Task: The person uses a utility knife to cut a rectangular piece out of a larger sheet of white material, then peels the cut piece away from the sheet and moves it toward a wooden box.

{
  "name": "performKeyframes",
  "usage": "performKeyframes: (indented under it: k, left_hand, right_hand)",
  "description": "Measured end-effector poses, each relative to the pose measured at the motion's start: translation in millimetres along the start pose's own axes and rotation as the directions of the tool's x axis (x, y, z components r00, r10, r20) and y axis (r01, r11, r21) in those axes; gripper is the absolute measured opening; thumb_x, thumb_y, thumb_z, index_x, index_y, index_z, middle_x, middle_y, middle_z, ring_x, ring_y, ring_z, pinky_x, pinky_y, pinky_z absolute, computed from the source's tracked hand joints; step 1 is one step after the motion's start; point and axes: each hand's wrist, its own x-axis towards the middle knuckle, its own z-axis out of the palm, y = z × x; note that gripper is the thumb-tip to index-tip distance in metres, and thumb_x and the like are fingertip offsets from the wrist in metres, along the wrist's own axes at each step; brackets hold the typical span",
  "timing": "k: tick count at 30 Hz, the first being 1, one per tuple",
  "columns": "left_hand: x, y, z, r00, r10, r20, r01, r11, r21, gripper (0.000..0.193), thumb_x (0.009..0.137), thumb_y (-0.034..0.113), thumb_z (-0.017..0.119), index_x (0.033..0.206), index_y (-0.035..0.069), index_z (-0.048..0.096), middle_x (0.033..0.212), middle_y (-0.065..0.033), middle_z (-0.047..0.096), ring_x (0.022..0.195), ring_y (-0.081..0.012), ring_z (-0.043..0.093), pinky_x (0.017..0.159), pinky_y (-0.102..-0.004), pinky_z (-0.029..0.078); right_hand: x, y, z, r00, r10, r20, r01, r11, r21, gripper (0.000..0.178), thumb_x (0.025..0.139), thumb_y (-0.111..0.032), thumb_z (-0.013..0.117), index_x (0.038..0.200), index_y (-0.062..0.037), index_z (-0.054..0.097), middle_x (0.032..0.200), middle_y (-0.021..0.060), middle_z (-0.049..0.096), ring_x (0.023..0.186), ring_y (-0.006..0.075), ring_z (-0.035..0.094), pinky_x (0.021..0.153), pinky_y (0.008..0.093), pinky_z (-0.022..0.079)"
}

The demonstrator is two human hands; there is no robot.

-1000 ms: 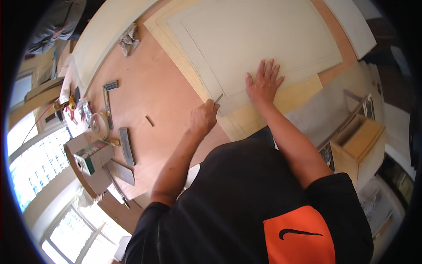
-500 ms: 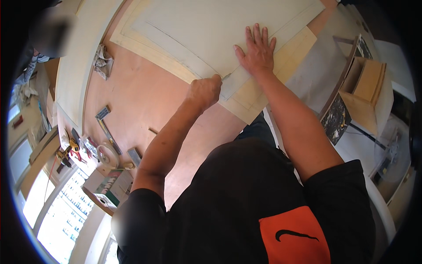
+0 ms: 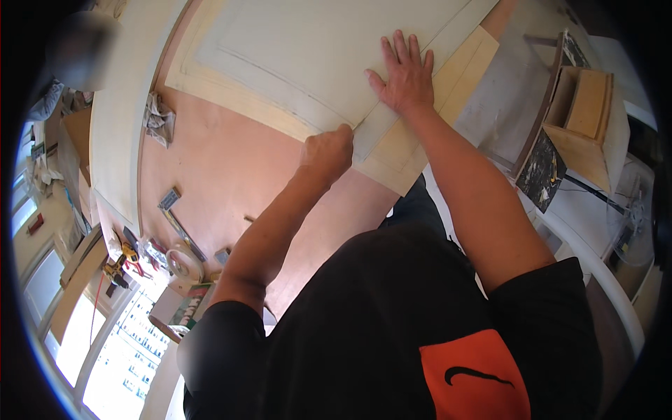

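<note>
A large pale panel door (image 3: pixel 308 49) with a grooved frame lies flat, its near corner toward me. My left hand (image 3: pixel 327 155) is closed at that corner, where a groove line meets the frame. From the fist a thin, dark blade-like tip (image 3: pixel 360 124) sticks out against the panel; the hand hides the rest of the tool, so its exact kind cannot be told. My right hand (image 3: pixel 407 80) lies flat on the panel, fingers spread, to the right of the left hand.
The panel rests on a reddish-brown table (image 3: pixel 217 147). On the table are a crumpled rag (image 3: pixel 159 119), a square (image 3: pixel 180 220) and a tape roll (image 3: pixel 183 262). A yellow drill (image 3: pixel 117 269) lies at left. A wooden box (image 3: pixel 584 105) stands at right. A person (image 3: pixel 49 101) is at far left.
My head view has shifted a little, so the surroundings sit differently. The closed left hand has turned slightly at the groove corner. My right hand stays flat on the panel.
</note>
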Motion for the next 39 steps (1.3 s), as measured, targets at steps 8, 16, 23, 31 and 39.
performKeyframes:
  k: [8, 16, 23, 31, 39]
  left_hand:
    - [-2.8, 0.7, -5.7, 0.999, -0.028, 0.045, 0.027, 0.999, 0.025, 0.016, 0.095, 0.017, 0.05, 0.088, 0.004, 0.056, 0.073, -0.0201, 0.068, 0.07, -0.0394, 0.068, 0.067, -0.0513, 0.053]
    - [-0.1, -4.0, 2.3, 0.999, -0.004, -0.04, 0.004, 1.0, 0.001, 0.017, 0.096, 0.019, 0.051, 0.087, 0.005, 0.055, 0.071, -0.0204, 0.067, 0.066, -0.0403, 0.067, 0.064, -0.0519, 0.052]
    - [-8.6, -0.6, -7.6, 1.0, -0.022, 0.021, 0.022, 0.999, 0.03, 0.018, 0.096, 0.02, 0.052, 0.086, 0.005, 0.055, 0.07, -0.0196, 0.067, 0.065, -0.0402, 0.067, 0.064, -0.0517, 0.052]
    - [2.6, -6.9, -1.2, 0.995, 0.029, -0.099, -0.03, 0.999, -0.011, 0.022, 0.096, 0.023, 0.057, 0.084, 0.005, 0.053, 0.065, -0.0212, 0.064, 0.062, -0.0427, 0.064, 0.059, -0.0528, 0.051]
    - [4.3, -8.1, -1.4, 0.994, 0.069, -0.084, -0.072, 0.997, -0.032, 0.021, 0.096, 0.023, 0.057, 0.085, 0.005, 0.055, 0.066, -0.0209, 0.065, 0.063, -0.042, 0.065, 0.06, -0.053, 0.051]
  right_hand:
    - [1.4, -1.3, -0.2, 1.0, -0.01, 0.008, 0.01, 1.0, 0.028, 0.077, 0.093, -0.06, 0.047, 0.154, -0.0162, 0.034, 0.163, 0.0095, 0.025, 0.151, 0.033, 0.018, 0.118, 0.0595, 0.015]
    - [10.3, 3.7, -5.0, 1.0, -0.011, 0.014, 0.01, 0.998, 0.07, 0.077, 0.092, -0.058, 0.051, 0.154, -0.0157, 0.035, 0.163, 0.01, 0.026, 0.15, 0.0334, 0.019, 0.118, 0.0603, 0.015]
    - [1.7, -0.5, -1.4, 1.0, 0.01, 0.022, -0.012, 0.998, 0.064, 0.077, 0.092, -0.059, 0.051, 0.154, -0.017, 0.035, 0.163, 0.0091, 0.026, 0.15, 0.0331, 0.018, 0.118, 0.0603, 0.015]
    - [2.8, -0.7, 1.8, 1.0, 0.011, 0.009, -0.011, 0.999, 0.033, 0.076, 0.092, -0.06, 0.049, 0.154, -0.0185, 0.034, 0.163, 0.0082, 0.025, 0.151, 0.0324, 0.018, 0.119, 0.0599, 0.014]
    - [3.0, -2.7, 2.4, 0.999, 0.007, -0.032, -0.007, 1.0, 0.002, 0.075, 0.092, -0.059, 0.05, 0.153, -0.0171, 0.037, 0.162, 0.0087, 0.028, 0.149, 0.0324, 0.023, 0.117, 0.0591, 0.018]
